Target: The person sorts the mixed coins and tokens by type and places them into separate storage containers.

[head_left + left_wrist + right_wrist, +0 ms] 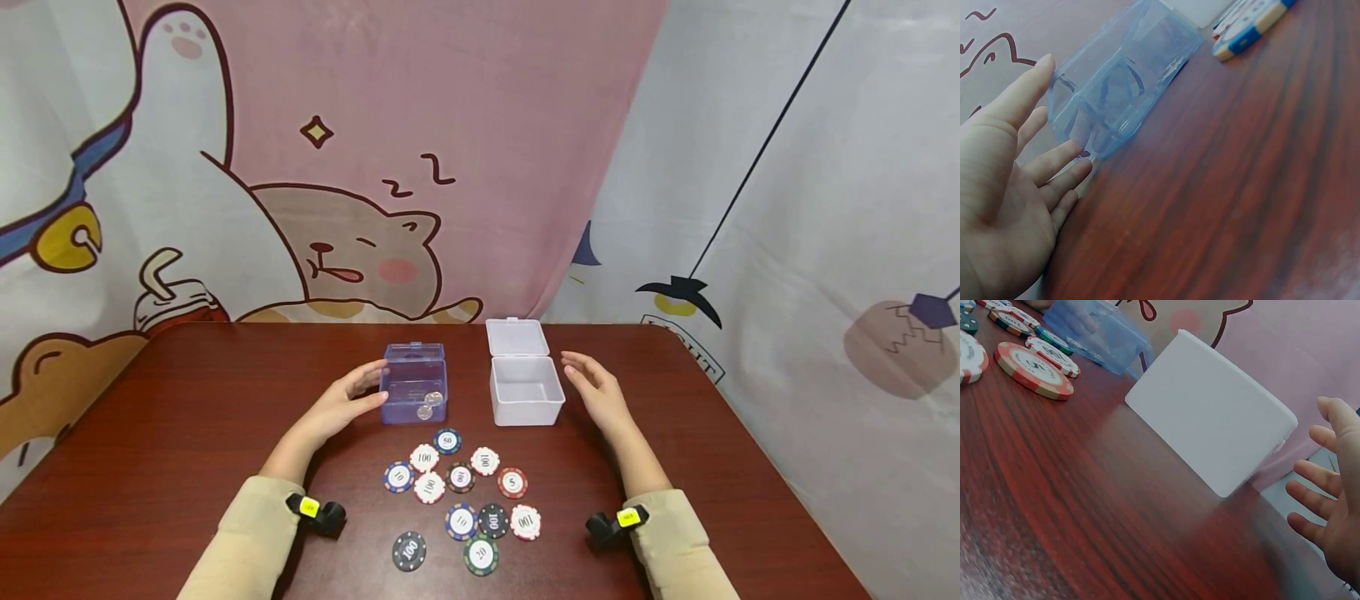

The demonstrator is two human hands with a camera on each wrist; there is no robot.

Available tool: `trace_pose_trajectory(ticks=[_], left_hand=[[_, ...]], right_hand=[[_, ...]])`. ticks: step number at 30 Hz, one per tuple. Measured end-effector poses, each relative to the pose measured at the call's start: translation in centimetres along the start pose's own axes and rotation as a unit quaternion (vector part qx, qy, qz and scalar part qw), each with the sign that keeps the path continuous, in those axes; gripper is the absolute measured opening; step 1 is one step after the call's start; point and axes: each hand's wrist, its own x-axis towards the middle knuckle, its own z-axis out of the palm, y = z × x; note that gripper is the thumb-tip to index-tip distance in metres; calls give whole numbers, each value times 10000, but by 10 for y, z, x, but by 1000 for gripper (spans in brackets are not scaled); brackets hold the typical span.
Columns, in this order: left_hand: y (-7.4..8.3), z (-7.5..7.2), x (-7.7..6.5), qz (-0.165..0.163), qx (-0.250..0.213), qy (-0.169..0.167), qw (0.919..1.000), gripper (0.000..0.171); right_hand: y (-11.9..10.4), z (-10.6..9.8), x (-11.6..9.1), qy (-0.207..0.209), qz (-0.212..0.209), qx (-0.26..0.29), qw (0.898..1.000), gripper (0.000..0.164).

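Observation:
My left hand (347, 403) is at the left side of a clear blue plastic box (413, 380), thumb and fingertips right at its wall and the fingers loosely spread. The box's lid is up, and two silver coins (429, 406) lie inside near its front right. To its right stands a white box (527, 404) with its lid (517, 337) raised and nothing showing inside. Off this box's right side is my right hand (596, 390), relaxed and holding nothing. The right wrist view shows a gap between the fingers and the white box's wall.
In front of the boxes lie several poker chips, among them a red 5 chip (512, 482), a green 20 chip (481, 555) and a black 100 chip (408, 551) set apart. A cartoon-printed curtain (480, 100) hangs behind the dark wooden table (187, 417).

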Motion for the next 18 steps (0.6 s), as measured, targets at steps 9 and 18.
trace_pose_trajectory(ticks=[9, 18], left_hand=[[-2, 0, 1, -106, -4, 6, 9999, 62], [1, 0, 0, -147, 22, -5, 9999, 63]], right_hand=[[4, -2, -3, -392, 218, 213, 9988, 38], [-15, 2, -11, -762, -60, 451, 9961, 38]])
